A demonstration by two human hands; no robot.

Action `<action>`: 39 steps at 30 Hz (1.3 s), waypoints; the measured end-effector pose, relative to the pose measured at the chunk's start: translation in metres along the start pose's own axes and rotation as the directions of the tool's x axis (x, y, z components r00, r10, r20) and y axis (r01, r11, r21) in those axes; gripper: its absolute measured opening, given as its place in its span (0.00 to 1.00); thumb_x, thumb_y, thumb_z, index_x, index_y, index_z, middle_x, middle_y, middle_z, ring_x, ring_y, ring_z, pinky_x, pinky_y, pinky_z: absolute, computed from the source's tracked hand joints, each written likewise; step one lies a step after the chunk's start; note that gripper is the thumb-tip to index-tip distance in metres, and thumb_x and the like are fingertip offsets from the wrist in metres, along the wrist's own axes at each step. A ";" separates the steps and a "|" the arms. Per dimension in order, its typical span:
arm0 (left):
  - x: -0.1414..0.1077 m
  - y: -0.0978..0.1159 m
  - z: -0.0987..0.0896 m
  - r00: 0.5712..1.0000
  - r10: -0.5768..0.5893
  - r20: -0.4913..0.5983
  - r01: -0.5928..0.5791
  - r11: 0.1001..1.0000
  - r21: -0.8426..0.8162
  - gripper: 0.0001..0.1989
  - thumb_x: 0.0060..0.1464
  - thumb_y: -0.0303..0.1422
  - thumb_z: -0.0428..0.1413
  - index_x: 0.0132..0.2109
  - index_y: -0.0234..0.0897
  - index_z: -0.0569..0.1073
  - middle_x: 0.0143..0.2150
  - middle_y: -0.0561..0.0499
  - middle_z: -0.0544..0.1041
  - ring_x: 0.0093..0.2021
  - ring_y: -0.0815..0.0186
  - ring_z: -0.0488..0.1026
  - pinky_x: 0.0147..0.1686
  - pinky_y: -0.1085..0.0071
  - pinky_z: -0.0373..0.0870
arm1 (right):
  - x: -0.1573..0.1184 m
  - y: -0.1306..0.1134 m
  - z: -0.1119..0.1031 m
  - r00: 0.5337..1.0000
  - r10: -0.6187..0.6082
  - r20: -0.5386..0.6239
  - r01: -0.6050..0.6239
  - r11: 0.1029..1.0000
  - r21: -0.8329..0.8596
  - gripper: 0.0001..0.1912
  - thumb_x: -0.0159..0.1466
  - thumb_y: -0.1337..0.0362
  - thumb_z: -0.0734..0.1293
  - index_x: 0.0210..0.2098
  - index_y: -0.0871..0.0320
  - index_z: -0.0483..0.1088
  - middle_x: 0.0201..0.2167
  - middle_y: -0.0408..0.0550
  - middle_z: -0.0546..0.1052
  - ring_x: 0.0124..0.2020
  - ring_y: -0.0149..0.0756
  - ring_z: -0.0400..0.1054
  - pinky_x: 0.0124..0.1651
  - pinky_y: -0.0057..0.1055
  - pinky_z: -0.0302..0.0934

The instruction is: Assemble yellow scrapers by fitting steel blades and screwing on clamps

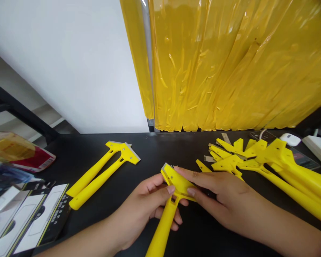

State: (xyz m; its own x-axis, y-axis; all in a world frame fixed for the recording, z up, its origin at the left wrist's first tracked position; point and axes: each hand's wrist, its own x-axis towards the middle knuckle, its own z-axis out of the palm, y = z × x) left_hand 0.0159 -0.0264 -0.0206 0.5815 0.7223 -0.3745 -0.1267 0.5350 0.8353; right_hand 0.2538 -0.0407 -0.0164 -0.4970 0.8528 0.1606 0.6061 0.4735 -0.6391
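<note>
Holding a yellow plastic long-handled scraper [178, 184] over a black tabletop [149, 150]: the left hand [147, 210] closes around its neck, thumb on the head, while the right hand [222, 196] pinches the head's far side. Handle runs down, cut off by the frame. Fingers hide most of the metal blade edge. A second yellow scraper [125, 153] lies left; a heap of yellow scrapers [273, 157] and loose steel blades [210, 159] lies right, just beyond the right hand.

Workshop, black workbench [155, 146], heaped yellow scrapers [273, 157]
</note>
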 end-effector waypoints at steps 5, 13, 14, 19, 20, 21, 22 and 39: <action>-0.001 0.000 0.000 1.000 -0.001 0.020 0.001 1.000 -0.002 0.12 0.68 0.38 0.57 0.52 0.37 0.77 0.43 0.43 0.82 0.32 0.65 0.80 0.35 0.67 0.81 | -0.001 0.000 0.000 1.000 -0.016 -0.001 0.016 0.999 -0.031 0.32 0.75 0.66 0.61 0.73 0.33 0.54 0.48 0.34 0.84 0.41 0.33 0.80 0.43 0.30 0.70; 0.000 0.001 0.000 1.000 0.000 0.029 0.000 1.000 0.005 0.12 0.68 0.38 0.58 0.52 0.35 0.77 0.46 0.42 0.82 0.34 0.64 0.81 0.38 0.64 0.81 | -0.002 0.003 0.005 0.995 -0.063 0.077 0.078 0.974 -0.214 0.34 0.75 0.65 0.58 0.77 0.40 0.45 0.48 0.41 0.84 0.40 0.40 0.81 0.42 0.37 0.73; 0.000 0.001 0.000 1.000 0.001 0.027 -0.001 1.000 0.007 0.12 0.68 0.38 0.58 0.52 0.35 0.77 0.46 0.42 0.82 0.34 0.64 0.81 0.38 0.64 0.81 | -0.002 0.002 0.005 0.995 -0.064 0.074 0.080 0.970 -0.228 0.34 0.75 0.65 0.58 0.77 0.41 0.46 0.47 0.42 0.84 0.40 0.40 0.81 0.42 0.37 0.73; 0.000 -0.001 0.001 1.000 0.003 0.006 -0.004 0.999 0.040 0.12 0.67 0.39 0.60 0.50 0.36 0.76 0.43 0.44 0.82 0.32 0.65 0.81 0.35 0.67 0.81 | -0.002 0.000 0.008 0.997 -0.059 0.043 0.068 0.970 -0.235 0.34 0.76 0.63 0.59 0.77 0.40 0.46 0.48 0.43 0.84 0.40 0.41 0.82 0.43 0.38 0.74; 0.000 -0.002 0.001 1.000 0.001 0.001 -0.001 0.999 0.051 0.12 0.66 0.39 0.60 0.50 0.36 0.76 0.42 0.45 0.82 0.32 0.66 0.81 0.34 0.68 0.81 | -0.003 -0.001 0.008 0.998 -0.056 0.040 0.063 0.973 -0.221 0.34 0.75 0.63 0.60 0.77 0.40 0.46 0.48 0.42 0.84 0.40 0.40 0.82 0.43 0.38 0.74; 0.000 -0.003 0.001 1.000 0.000 -0.002 0.000 0.998 0.061 0.11 0.66 0.39 0.60 0.49 0.36 0.76 0.42 0.45 0.82 0.31 0.66 0.81 0.34 0.68 0.81 | -0.003 -0.001 0.009 0.998 -0.049 0.033 0.055 0.977 -0.206 0.34 0.75 0.62 0.60 0.77 0.39 0.46 0.48 0.42 0.84 0.41 0.40 0.82 0.44 0.38 0.74; 0.000 -0.004 0.001 1.000 0.000 -0.003 0.000 0.998 0.069 0.11 0.66 0.39 0.60 0.49 0.36 0.76 0.41 0.46 0.82 0.31 0.65 0.81 0.33 0.69 0.81 | -0.004 -0.001 0.010 0.999 -0.043 0.024 0.047 0.981 -0.188 0.34 0.75 0.61 0.61 0.76 0.39 0.46 0.49 0.42 0.84 0.42 0.40 0.82 0.44 0.38 0.75; -0.004 -0.004 0.002 1.000 -0.005 0.002 0.005 1.000 0.027 0.11 0.66 0.39 0.60 0.48 0.36 0.78 0.40 0.46 0.82 0.33 0.63 0.82 0.33 0.68 0.81 | -0.003 -0.008 0.007 1.000 0.014 -0.002 -0.014 0.997 0.073 0.31 0.73 0.63 0.65 0.71 0.30 0.58 0.57 0.33 0.81 0.48 0.34 0.81 0.51 0.32 0.75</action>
State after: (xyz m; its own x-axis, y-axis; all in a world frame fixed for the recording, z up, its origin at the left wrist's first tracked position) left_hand 0.0158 -0.0319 -0.0217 0.5833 0.7190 -0.3778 -0.1023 0.5265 0.8440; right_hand 0.2461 -0.0481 -0.0173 -0.4871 0.8598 0.1529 0.5658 0.4441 -0.6947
